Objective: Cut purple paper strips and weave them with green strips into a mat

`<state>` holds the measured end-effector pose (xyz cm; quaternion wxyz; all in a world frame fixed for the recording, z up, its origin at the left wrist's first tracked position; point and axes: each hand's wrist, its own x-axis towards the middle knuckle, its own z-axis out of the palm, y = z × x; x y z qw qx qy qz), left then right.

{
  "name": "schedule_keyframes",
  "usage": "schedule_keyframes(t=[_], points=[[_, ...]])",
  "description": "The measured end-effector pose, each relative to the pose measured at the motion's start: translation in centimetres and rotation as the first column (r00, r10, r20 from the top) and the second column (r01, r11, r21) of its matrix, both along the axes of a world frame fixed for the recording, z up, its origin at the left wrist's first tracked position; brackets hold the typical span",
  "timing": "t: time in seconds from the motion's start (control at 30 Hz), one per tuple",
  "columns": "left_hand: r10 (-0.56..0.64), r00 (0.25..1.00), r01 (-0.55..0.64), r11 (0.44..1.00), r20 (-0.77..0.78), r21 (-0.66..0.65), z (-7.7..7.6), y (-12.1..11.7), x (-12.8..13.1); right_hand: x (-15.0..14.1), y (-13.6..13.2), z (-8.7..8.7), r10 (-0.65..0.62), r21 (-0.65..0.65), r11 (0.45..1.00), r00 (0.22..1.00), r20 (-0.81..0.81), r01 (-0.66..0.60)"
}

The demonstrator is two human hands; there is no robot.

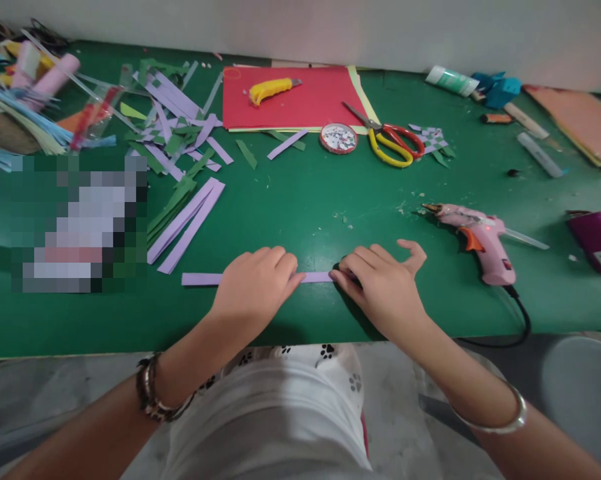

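A lilac paper strip (pixel 318 277) lies crosswise near the table's front edge, its left end sticking out past my left hand. My left hand (pixel 258 283) is closed over the strip's middle, thumb and fingers pressed on it. My right hand (pixel 383 283) pinches it near the right end, with the little finger raised; that end is hidden under the fingers. Just beyond, to the left, two folded lilac strips (pixel 190 227) lie beside a bunch of green paper strips (pixel 173 207).
A pink glue gun (pixel 475 233) with its cord lies to the right. Scissors (pixel 388 137), a small round dish (pixel 339 138) and a yellow cutter (pixel 273 88) on red paper (pixel 285 110) are at the back. Paper scraps (pixel 173 123) heap up back left; a pixelated patch hides something left.
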<state>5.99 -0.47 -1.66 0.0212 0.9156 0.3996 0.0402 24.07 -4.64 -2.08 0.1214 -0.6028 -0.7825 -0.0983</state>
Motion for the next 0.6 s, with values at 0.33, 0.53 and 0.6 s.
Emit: schedule_keyframes(t=[0.33, 0.53, 0.6], points=[[0.038, 0.999, -0.038, 0.999, -0.003, -0.012, -0.1, -0.1, 0.3, 2.1, -0.3, 0.0, -0.014, -0.102, 0.995, 0.969, -0.246, -0.011], [0.050, 0.999, -0.050, 0.998, -0.001, -0.040, 0.0, -0.1, 0.3, 3.7, -0.9, 0.0, -0.062, -0.101, 0.994, 0.965, -0.254, 0.038], [0.062, 0.998, -0.063, 0.996, -0.019, -0.061, 0.1, -0.1, 0.3, 4.0, -1.1, 0.0, -0.078, -0.091, 0.994, 0.967, -0.244, 0.058]])
